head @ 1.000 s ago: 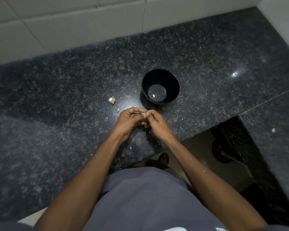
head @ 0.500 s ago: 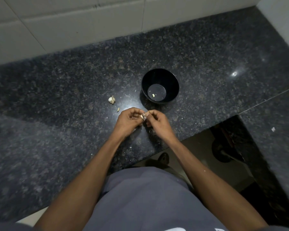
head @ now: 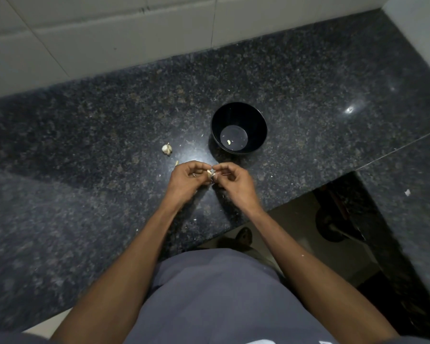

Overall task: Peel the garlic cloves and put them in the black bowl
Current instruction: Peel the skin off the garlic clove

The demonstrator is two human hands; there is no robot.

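A small garlic clove [head: 210, 173] with pale papery skin sits between my two hands above the counter. My left hand [head: 186, 178] grips it with curled fingers. My right hand [head: 233, 180] pinches its skin at the fingertips. The black bowl [head: 258, 120] stands just beyond my hands, with one small peeled piece [head: 229, 142] on its bottom. A partial garlic bulb [head: 167, 149] lies on the counter to the left of the bowl.
The dark speckled granite counter [head: 85, 194] carries scattered skin flakes, and a loose piece [head: 176, 163] lies near my left hand. A white tiled wall [head: 109, 33] runs along the back. The counter's front edge drops to the floor at lower right.
Both hands stayed close together over the same spot. The clove has come into view between the fingertips, and my right hand has shifted slightly right, pulling at the skin.
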